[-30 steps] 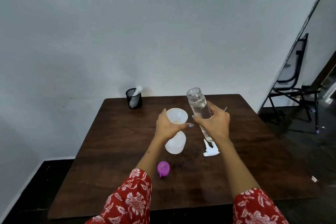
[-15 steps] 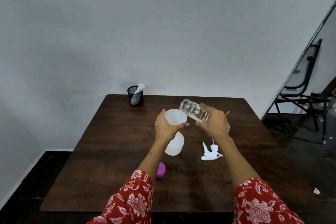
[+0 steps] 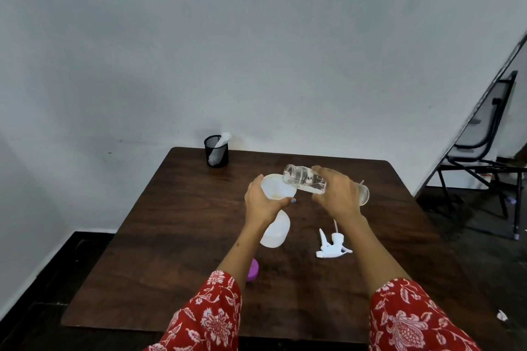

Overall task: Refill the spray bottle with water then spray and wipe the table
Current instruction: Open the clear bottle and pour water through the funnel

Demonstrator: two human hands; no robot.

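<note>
A white translucent spray bottle [image 3: 274, 232] stands on the dark wooden table [image 3: 176, 236] with a white funnel [image 3: 276, 186] in its neck. My left hand [image 3: 261, 202] grips the funnel and bottle neck. My right hand [image 3: 338, 194] holds a clear water bottle [image 3: 305, 179] tipped nearly flat, its open mouth over the funnel's rim. Water sits low inside the clear bottle. The white spray trigger head [image 3: 330, 245] lies on the table to the right of the spray bottle.
A purple cap [image 3: 253, 270] lies near my left forearm. A black mesh cup with a white cloth [image 3: 216, 150] stands at the table's far left corner by the wall. A black chair [image 3: 482, 157] stands on the floor to the right.
My right hand has tipped the clear bottle from upright to nearly horizontal and brought its mouth over the funnel. My left hand has stayed on the funnel.
</note>
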